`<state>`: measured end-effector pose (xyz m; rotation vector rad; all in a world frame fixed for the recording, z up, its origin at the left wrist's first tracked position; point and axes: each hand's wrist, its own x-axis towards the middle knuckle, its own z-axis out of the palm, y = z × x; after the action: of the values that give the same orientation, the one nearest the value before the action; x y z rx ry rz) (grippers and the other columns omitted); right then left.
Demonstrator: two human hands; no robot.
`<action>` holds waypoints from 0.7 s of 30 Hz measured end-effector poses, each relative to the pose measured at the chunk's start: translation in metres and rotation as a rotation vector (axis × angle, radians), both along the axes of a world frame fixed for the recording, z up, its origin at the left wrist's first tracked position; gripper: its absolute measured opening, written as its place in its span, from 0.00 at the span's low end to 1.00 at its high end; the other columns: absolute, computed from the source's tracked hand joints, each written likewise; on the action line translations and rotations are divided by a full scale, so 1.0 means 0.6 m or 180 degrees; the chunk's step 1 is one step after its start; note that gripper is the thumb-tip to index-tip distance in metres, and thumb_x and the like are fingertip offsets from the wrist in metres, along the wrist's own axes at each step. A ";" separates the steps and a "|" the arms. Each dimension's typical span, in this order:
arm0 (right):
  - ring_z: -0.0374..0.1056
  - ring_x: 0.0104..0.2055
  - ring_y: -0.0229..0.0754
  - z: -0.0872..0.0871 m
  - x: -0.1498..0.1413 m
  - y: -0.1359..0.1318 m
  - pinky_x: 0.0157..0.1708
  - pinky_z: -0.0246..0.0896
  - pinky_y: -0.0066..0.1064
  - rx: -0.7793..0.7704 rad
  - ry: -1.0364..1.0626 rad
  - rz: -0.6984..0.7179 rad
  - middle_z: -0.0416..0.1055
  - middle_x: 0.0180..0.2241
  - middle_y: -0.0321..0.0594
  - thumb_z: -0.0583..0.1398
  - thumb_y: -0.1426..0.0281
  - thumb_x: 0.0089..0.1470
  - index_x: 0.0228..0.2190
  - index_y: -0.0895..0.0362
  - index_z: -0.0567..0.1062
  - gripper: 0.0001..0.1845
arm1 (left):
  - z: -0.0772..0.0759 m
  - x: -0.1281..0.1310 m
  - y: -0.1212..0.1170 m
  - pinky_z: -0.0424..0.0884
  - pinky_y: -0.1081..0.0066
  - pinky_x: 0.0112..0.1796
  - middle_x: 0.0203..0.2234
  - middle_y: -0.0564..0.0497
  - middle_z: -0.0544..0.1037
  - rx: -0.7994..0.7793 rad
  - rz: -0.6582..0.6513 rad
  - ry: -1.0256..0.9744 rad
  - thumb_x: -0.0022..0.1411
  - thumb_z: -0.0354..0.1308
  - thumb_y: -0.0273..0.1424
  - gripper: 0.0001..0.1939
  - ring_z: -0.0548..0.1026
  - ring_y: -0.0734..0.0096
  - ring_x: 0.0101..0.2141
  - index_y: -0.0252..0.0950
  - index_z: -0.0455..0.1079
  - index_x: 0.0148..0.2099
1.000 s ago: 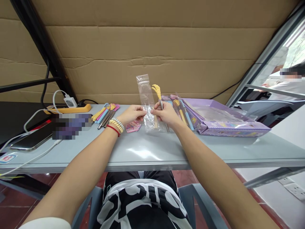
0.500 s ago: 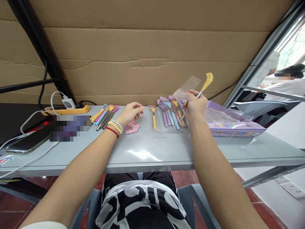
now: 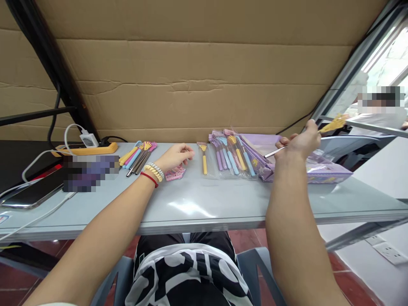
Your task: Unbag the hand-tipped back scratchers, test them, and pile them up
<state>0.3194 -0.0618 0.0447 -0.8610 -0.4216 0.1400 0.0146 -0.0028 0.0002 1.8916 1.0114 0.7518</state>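
My right hand [image 3: 298, 146] is raised over the purple box [image 3: 331, 175], its fingers wrapped round a back scratcher with a yellow claw head [image 3: 334, 123] and a thin metal rod. The head points up to the right, the rod down to the left. My left hand [image 3: 176, 157] rests on the table beside a small stack of pink cards [image 3: 175, 173], fingers loosely bent and holding nothing. Between the hands lie a yellow back scratcher [image 3: 204, 159] in a clear bag and a row of bagged purple, blue and yellow back scratchers [image 3: 232, 154].
Unbagged back scratchers [image 3: 137, 157] lie left of my left hand. Further left are a phone [image 3: 33, 191], white cables and a yellow power strip [image 3: 86, 149] with a charger. A cardboard wall [image 3: 191, 63] stands behind. Another person sits at the far right.
My right hand has moved right with the back scratcher, from above the bagged row to over the purple box. The clear bag beside that hand no longer shows there. My left hand has barely moved.
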 end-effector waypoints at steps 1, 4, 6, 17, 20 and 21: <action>0.43 0.11 0.28 0.002 -0.005 0.000 0.12 0.36 0.25 0.0181 0.0157 -0.0195 0.47 0.19 0.25 0.50 0.68 0.53 0.28 0.50 0.52 0.07 | 0.000 0.001 -0.001 0.61 0.81 0.18 0.30 0.51 0.72 -0.0024 0.0001 0.0030 0.57 0.55 0.35 0.09 0.67 0.79 0.25 0.35 0.66 0.37; 0.42 0.11 0.29 0.006 -0.036 0.004 0.12 0.36 0.25 0.0772 0.0010 -0.0532 0.48 0.19 0.25 0.52 0.71 0.53 0.28 0.50 0.55 0.08 | 0.000 0.001 -0.002 0.63 0.79 0.18 0.30 0.51 0.71 -0.0088 0.0027 0.0123 0.57 0.55 0.37 0.10 0.67 0.78 0.24 0.36 0.66 0.38; 0.43 0.11 0.30 0.001 -0.068 0.011 0.12 0.37 0.25 0.0869 -0.0331 -0.0046 0.47 0.16 0.25 0.51 0.65 0.56 0.25 0.51 0.55 0.10 | 0.000 0.001 -0.002 0.64 0.78 0.18 0.30 0.51 0.71 -0.0046 0.0034 0.0173 0.57 0.55 0.38 0.11 0.67 0.77 0.24 0.36 0.66 0.39; 0.54 0.18 0.32 -0.094 -0.225 0.054 0.21 0.52 0.27 -0.0743 -0.2448 0.2097 0.55 0.14 0.31 0.50 0.42 0.52 0.16 0.56 0.64 0.32 | -0.014 0.014 -0.014 0.64 0.74 0.29 0.28 0.50 0.73 0.0659 -0.0798 0.0386 0.60 0.50 0.48 0.21 0.69 0.72 0.29 0.34 0.71 0.36; 0.53 0.14 0.31 -0.098 -0.228 0.056 0.16 0.49 0.26 -0.0927 -0.2067 0.2509 0.54 0.12 0.29 0.52 0.40 0.49 0.20 0.56 0.68 0.31 | -0.016 0.021 -0.019 0.63 0.74 0.27 0.25 0.51 0.71 0.0579 -0.1007 0.0267 0.61 0.49 0.48 0.22 0.67 0.74 0.26 0.34 0.70 0.32; 0.53 0.13 0.31 -0.097 -0.227 0.056 0.15 0.49 0.26 -0.0958 -0.1931 0.2612 0.55 0.11 0.29 0.53 0.40 0.48 0.21 0.56 0.69 0.31 | -0.016 0.022 -0.020 0.63 0.73 0.28 0.25 0.51 0.71 0.0548 -0.1053 0.0170 0.62 0.48 0.47 0.22 0.66 0.74 0.26 0.34 0.69 0.31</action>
<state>0.1831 -0.0283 -0.0133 -0.9754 -1.3409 0.7214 0.0280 -0.0151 -0.0094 2.1678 0.6563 0.6111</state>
